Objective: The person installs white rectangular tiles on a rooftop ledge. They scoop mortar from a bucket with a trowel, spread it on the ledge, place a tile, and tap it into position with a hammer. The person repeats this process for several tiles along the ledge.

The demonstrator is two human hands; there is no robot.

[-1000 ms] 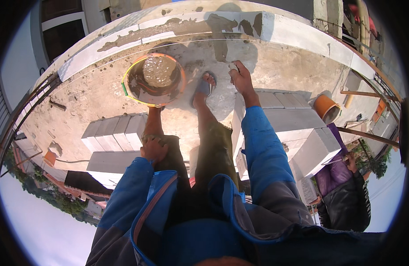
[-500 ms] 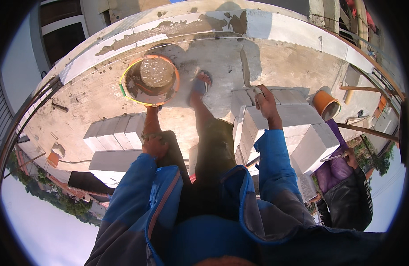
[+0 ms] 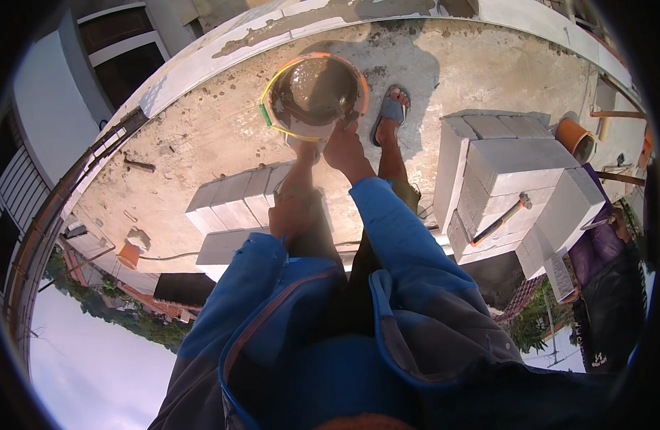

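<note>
Swings right hand (image 3: 346,152) to twelve-o'clock bucket (image 3: 364,99), bringing pinched trowel (image 3: 341,110) to mortar (image 3: 301,86). Rests left hand (image 3: 292,216) on leg (image 3: 321,240); cannot tell finger spread.

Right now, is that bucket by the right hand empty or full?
Not empty: wet mortar glistens inside the bucket, with some inner wall showing around it. How full, I cannot tell from above.

Before the person, a bucket (image 3: 364,97) is standing on the floor (image 3: 215,140), mortar (image 3: 312,89) lying in it, and the right grip (image 3: 348,150) is hanging at its near rim. Behind, a low wall (image 3: 190,75) is running crosswise. 1 block stack is sitting left (image 3: 237,204), 1 right (image 3: 519,154), a hammer (image 3: 500,222) lying on the latter, a pail (image 3: 570,136) standing just beyond.
</note>
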